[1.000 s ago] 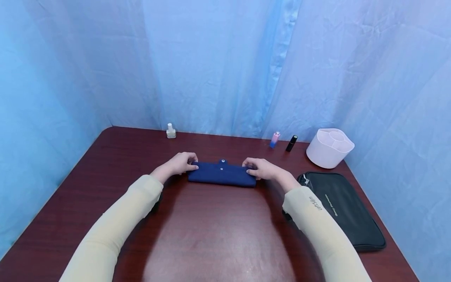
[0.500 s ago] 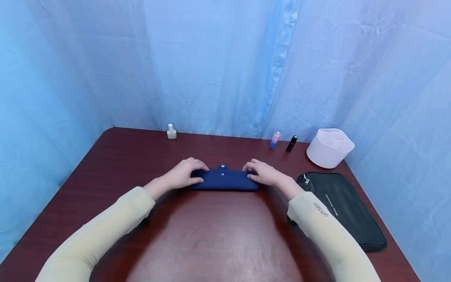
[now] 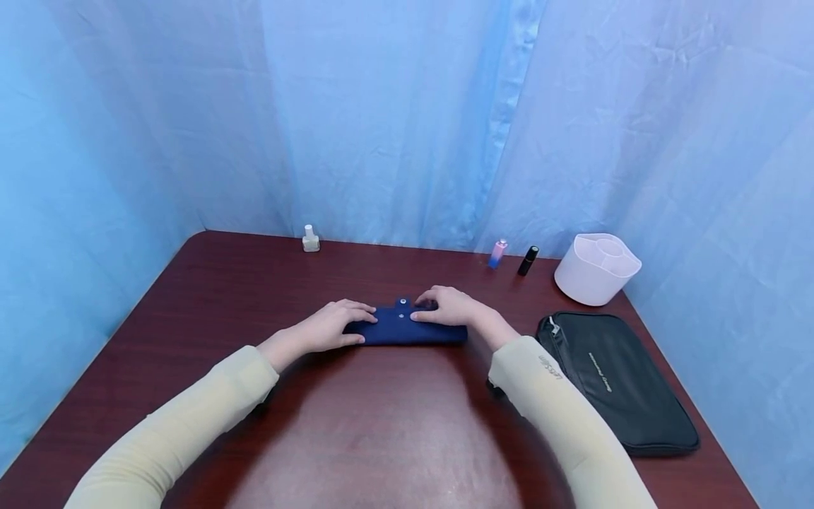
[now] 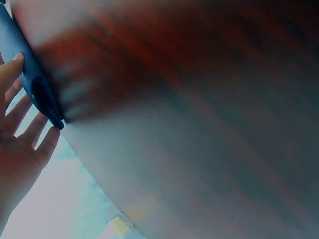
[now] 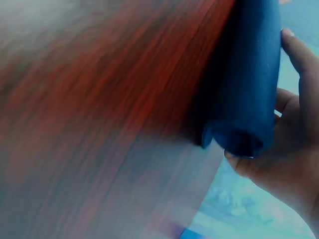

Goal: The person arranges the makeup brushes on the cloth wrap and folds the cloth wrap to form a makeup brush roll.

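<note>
A navy blue rolled-up fabric pouch (image 3: 388,332) lies across the table, its snap tab (image 3: 403,302) sticking out at the far edge. My left hand (image 3: 327,326) rests on its left end with fingers spread and fairly straight; the left wrist view shows the thumb on one side of the pouch (image 4: 30,64) and the fingers on the other. Just right of the snap, my right hand (image 3: 448,309) holds the pouch between thumb and curled fingers. From the right wrist view, the hollow rolled end of the pouch (image 5: 249,99) faces the camera.
Along the back edge stand a nail polish bottle (image 3: 311,240), a pink-blue tube (image 3: 498,253) and a black tube (image 3: 528,261). At the right are a white divided holder (image 3: 588,279) and a black zip case (image 3: 626,389). A blue curtain (image 3: 394,127) hangs behind the table.
The pouch has shifted slightly toward me. My left hand has moved in from its pinch at the left end and spread its fingers. My right hand has slid left toward the snap.
</note>
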A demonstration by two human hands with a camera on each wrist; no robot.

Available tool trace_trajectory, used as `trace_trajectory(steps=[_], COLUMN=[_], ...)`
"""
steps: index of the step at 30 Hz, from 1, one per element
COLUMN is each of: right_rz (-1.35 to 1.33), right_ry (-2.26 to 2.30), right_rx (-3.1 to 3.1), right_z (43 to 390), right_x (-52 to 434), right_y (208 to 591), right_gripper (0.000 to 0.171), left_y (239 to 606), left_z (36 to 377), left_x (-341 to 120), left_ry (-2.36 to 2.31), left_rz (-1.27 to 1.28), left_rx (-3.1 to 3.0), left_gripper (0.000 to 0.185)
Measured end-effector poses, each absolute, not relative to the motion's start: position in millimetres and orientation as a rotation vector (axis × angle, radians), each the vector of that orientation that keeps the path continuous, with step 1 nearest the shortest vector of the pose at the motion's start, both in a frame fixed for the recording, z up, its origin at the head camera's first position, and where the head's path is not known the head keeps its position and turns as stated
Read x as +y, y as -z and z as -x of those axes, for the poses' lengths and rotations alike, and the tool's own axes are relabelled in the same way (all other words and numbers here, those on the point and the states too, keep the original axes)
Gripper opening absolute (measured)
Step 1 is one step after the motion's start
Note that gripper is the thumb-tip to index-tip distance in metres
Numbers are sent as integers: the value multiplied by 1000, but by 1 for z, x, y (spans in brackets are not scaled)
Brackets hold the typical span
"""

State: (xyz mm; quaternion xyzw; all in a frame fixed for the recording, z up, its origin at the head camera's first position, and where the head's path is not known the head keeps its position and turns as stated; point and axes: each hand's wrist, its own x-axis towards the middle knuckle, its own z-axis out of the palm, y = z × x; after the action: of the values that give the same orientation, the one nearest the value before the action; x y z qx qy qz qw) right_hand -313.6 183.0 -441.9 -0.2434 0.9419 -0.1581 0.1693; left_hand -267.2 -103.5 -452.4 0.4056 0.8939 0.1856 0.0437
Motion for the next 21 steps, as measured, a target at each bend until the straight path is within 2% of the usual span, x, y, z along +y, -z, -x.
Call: trace_trajectory(steps=[5,15,21], right_rz=[637,622,768], right_ry=[562,1047,1062], right_rx=[2621,2396,2429], right_z=[323,323,314], right_x=[171,170,171], right_y=[444,447,452], right_gripper=[60,39,48], left_y=[454,453,454], left_z=[268,270,272], left_x=[-104,-102,-100], left_ry=[-594,-578,-562], left_rz=[-1265,-1170,-1152], left_rx=[2732,2711,2716], left_gripper=[39,40,40])
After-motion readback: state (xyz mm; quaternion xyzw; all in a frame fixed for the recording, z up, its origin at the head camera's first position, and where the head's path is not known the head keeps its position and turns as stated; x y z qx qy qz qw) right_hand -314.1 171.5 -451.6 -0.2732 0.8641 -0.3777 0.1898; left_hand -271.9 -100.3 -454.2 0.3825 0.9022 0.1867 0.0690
